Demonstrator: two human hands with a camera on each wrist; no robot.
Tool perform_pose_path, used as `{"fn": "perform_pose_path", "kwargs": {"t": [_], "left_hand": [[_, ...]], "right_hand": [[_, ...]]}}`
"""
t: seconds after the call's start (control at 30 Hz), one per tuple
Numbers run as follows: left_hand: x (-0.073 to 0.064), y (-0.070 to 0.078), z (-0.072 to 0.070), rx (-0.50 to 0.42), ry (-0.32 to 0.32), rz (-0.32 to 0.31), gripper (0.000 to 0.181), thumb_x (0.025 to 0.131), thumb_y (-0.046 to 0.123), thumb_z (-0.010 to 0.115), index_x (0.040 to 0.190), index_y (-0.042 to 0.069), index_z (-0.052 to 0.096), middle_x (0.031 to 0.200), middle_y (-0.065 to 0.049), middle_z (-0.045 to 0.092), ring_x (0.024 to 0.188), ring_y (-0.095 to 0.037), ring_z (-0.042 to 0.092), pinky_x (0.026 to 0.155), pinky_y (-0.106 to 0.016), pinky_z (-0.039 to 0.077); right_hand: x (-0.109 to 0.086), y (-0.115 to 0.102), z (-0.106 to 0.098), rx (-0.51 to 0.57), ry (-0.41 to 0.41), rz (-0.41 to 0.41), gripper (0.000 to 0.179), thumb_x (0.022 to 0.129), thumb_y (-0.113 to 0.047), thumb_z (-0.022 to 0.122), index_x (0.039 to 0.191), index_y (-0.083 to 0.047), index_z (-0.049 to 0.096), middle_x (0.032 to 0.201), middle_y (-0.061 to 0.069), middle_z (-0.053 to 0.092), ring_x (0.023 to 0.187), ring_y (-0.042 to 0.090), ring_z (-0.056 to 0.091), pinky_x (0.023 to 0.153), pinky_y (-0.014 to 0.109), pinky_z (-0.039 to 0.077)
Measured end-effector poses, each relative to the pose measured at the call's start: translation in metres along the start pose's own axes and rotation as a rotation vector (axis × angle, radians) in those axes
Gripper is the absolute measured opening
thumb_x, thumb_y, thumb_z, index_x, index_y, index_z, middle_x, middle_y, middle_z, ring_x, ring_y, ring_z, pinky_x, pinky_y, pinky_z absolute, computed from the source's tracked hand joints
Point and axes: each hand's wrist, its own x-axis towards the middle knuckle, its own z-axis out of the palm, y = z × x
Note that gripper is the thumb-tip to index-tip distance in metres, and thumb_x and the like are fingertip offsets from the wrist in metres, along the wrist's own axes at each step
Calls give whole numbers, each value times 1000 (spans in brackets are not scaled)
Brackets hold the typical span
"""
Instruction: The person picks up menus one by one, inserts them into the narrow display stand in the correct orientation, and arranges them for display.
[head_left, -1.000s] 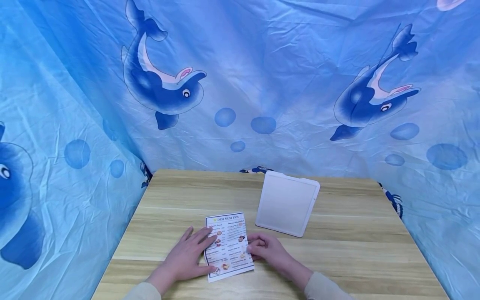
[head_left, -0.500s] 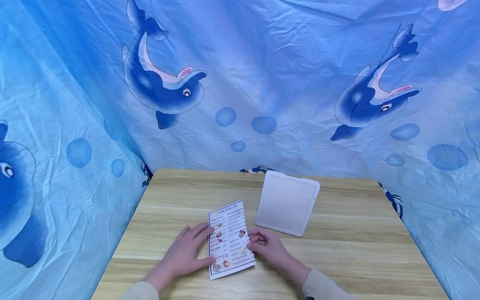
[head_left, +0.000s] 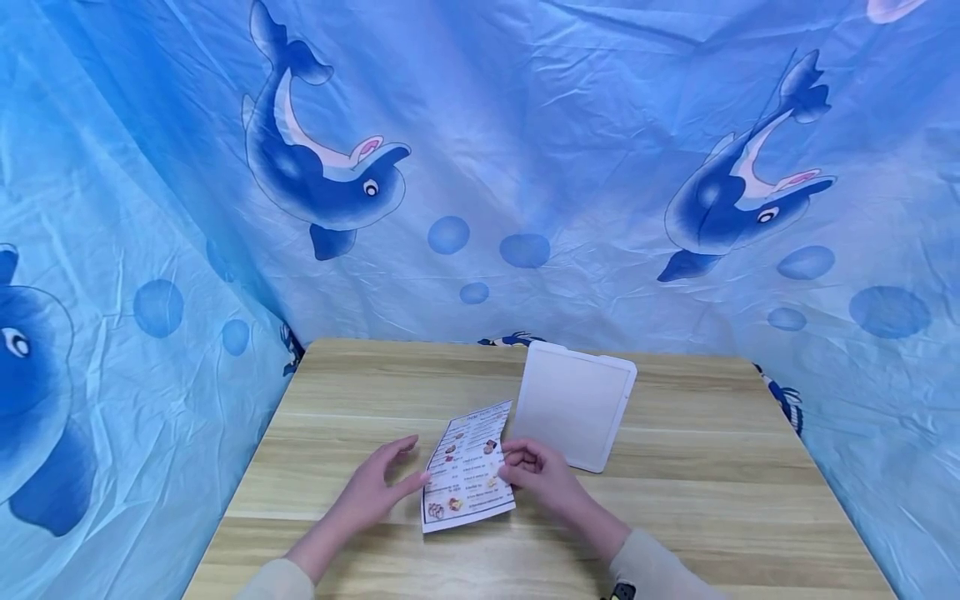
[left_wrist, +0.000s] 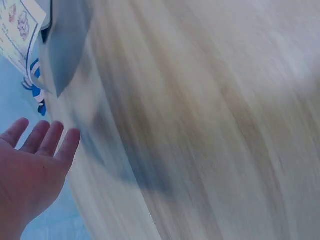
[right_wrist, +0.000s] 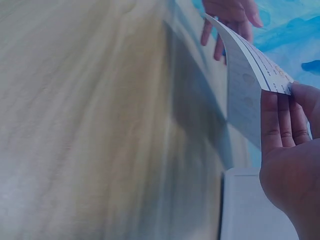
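A printed menu sheet [head_left: 468, 475] headed with small lettering and food pictures is lifted off the table, its page slightly bowed. My right hand [head_left: 543, 475] pinches its right edge between thumb and fingers; the right wrist view shows this right hand [right_wrist: 295, 135] with the fingers under the menu [right_wrist: 245, 95]. My left hand [head_left: 378, 487] stands beside the menu's left edge with fingers spread. In the left wrist view, the left hand [left_wrist: 40, 165] has loosely extended fingers, apart from the menu [left_wrist: 20, 35].
A white framed board [head_left: 573, 404] lies behind the right hand, near the back of the wooden table [head_left: 675, 517]. Blue cloth [head_left: 465, 150] printed with dolphins hangs at the back and sides. A dark watch or band [head_left: 622, 592] shows at the right sleeve.
The menu has risen off the table and tilted, shifting right and away with the right hand. My left hand, earlier lying on the menu's left side, has come off it.
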Motion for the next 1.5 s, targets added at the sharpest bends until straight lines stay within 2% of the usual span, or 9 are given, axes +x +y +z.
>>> {"fn": "perform_pose_path", "kwargs": {"t": [0.17, 0.27, 0.4, 0.63, 0.77, 0.9, 1.23, 1.43, 1.5], "left_hand": [[5, 5, -1, -210, -21, -96, 66, 101, 37, 75, 154, 5, 53, 141, -16, 67, 126, -35, 67, 103, -49, 60], [6, 7, -2, -326, -49, -147, 61, 105, 33, 70, 153, -1, 53, 137, -19, 68, 122, -35, 69, 96, -45, 64], [9, 9, -3, -434, -88, -195, 58, 108, 33, 63, 149, -6, 54, 136, -25, 67, 119, -36, 70, 96, -45, 64], [11, 14, -6, -577, -160, -216, 63, 113, 42, 51, 144, -14, 54, 131, -25, 66, 115, -29, 69, 97, -44, 63], [13, 18, -9, -648, -157, -212, 67, 113, 46, 50, 147, -12, 51, 131, -23, 66, 113, -26, 69, 98, -43, 63], [15, 20, -15, -729, -141, -205, 64, 113, 44, 50, 148, -9, 49, 129, -19, 67, 113, -25, 70, 98, -42, 62], [17, 26, -24, -808, -110, -209, 42, 109, 25, 62, 139, -4, 56, 115, -8, 73, 102, -24, 73, 90, -44, 66], [14, 30, -27, -798, -119, -189, 42, 106, 16, 66, 141, -5, 55, 114, -7, 74, 100, -24, 73, 91, -45, 66], [14, 31, -27, -792, -122, -176, 44, 105, 14, 67, 142, -7, 54, 114, -8, 74, 101, -24, 73, 91, -46, 66]], "right_hand": [[-1, -9, -1, -12, 6, -30, 40, 96, -3, 77, 132, 11, 63, 103, 9, 69, 90, 11, 70, 82, 28, 65], [-2, -14, -1, -34, 9, -38, 39, 96, -3, 78, 130, 10, 65, 104, 9, 69, 91, 12, 70, 82, 26, 65], [-2, -17, -1, -61, 11, -44, 36, 95, -5, 79, 128, 6, 67, 104, 8, 69, 92, 14, 70, 81, 25, 64], [-4, -18, 0, -71, -1, -72, 35, 95, -5, 79, 126, 5, 69, 103, 10, 70, 91, 14, 70, 80, 27, 65], [-5, -18, -1, -59, -6, -86, 34, 95, -4, 79, 126, 7, 68, 103, 10, 71, 91, 14, 71, 79, 28, 65], [-7, -17, -2, -35, 3, -92, 35, 95, -2, 78, 126, 10, 66, 103, 10, 71, 91, 13, 71, 79, 29, 66], [-7, -4, -12, -40, 48, -104, 34, 95, -2, 78, 124, 12, 66, 102, 16, 70, 87, 11, 71, 79, 27, 65], [-6, 3, -15, -44, 85, -102, 31, 97, 0, 76, 123, 11, 66, 100, 7, 72, 86, 10, 71, 76, 25, 65], [-6, 4, -16, -41, 89, -102, 30, 97, 1, 76, 123, 11, 66, 100, 9, 72, 86, 10, 70, 76, 25, 64]]}}
